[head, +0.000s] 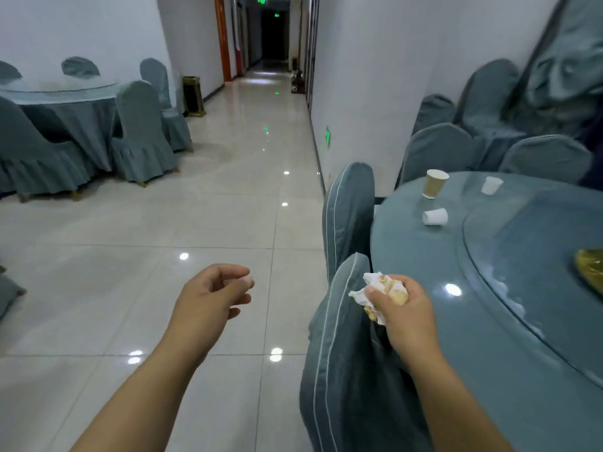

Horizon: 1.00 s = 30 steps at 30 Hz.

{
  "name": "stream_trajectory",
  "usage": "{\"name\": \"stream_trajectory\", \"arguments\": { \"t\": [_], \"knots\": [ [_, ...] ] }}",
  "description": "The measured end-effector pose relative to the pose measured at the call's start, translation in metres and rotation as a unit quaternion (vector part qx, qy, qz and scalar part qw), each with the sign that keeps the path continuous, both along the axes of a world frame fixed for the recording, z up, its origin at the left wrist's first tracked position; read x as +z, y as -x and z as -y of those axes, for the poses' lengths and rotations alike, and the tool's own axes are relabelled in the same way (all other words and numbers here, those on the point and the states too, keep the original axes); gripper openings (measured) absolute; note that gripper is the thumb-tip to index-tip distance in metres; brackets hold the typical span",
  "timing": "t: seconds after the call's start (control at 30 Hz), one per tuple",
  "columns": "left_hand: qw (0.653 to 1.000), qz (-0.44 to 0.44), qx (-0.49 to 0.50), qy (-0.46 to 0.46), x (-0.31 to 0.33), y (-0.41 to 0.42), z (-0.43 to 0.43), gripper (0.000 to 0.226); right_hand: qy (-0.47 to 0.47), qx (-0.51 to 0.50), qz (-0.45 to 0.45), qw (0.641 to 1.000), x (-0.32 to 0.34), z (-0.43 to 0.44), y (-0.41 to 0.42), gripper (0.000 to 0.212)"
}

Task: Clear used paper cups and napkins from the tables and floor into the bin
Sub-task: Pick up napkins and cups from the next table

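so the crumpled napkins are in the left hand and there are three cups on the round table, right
No: the head view shows the crumpled napkins in the right hand, not the left hand, which looks empty. The rest stands.

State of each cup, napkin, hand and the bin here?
brown paper cup: upright
near white cup: lying on its side
far white cup: tilted, apparently tipped over
crumpled napkins: gripped in right hand
left hand: loosely curled, holding nothing
bin: standing upright
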<state>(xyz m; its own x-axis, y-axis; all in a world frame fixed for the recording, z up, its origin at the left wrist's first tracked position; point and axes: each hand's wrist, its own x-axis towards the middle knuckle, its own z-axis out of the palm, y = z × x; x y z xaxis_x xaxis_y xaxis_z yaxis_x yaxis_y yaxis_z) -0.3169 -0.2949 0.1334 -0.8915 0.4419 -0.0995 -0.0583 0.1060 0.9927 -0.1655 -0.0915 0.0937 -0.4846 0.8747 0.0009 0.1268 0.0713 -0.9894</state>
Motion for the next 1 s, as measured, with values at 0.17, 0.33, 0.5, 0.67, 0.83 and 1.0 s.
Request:
{"name": "stream_trajectory", "arguments": {
  "t": [0.17, 0.33, 0.5, 0.67, 0.83, 1.0],
  "knots": [
    [0.996, 0.011, -0.090, -0.003, 0.003, 0.070, -0.025, 0.008, -0.012, -0.081, 0.006, 0.997, 0.007, 0.003, 0.046, 0.021],
    [0.985, -0.014, -0.174, 0.019, -0.005, 0.136, -0.059, 0.007, -0.026, -0.170, 0.030, 0.985, 0.004, -0.027, 0.082, 0.029],
    [0.978, -0.038, -0.204, 0.006, -0.004, 0.229, -0.119, 0.007, -0.050, -0.225, 0.023, 0.973, 0.005, -0.087, 0.148, 0.028],
    [0.964, -0.043, -0.262, 0.019, 0.001, 0.303, -0.190, 0.006, -0.055, -0.245, 0.023, 0.968, 0.015, -0.133, 0.212, 0.023],
    [0.959, -0.018, -0.281, 0.006, 0.000, 0.365, -0.254, 0.008, -0.058, -0.246, 0.048, 0.966, 0.022, -0.170, 0.269, 0.018],
    [0.945, -0.005, -0.328, 0.007, -0.006, 0.417, -0.324, 0.007, -0.051, -0.273, 0.057, 0.959, 0.022, -0.215, 0.323, 0.017]
  ]
}}
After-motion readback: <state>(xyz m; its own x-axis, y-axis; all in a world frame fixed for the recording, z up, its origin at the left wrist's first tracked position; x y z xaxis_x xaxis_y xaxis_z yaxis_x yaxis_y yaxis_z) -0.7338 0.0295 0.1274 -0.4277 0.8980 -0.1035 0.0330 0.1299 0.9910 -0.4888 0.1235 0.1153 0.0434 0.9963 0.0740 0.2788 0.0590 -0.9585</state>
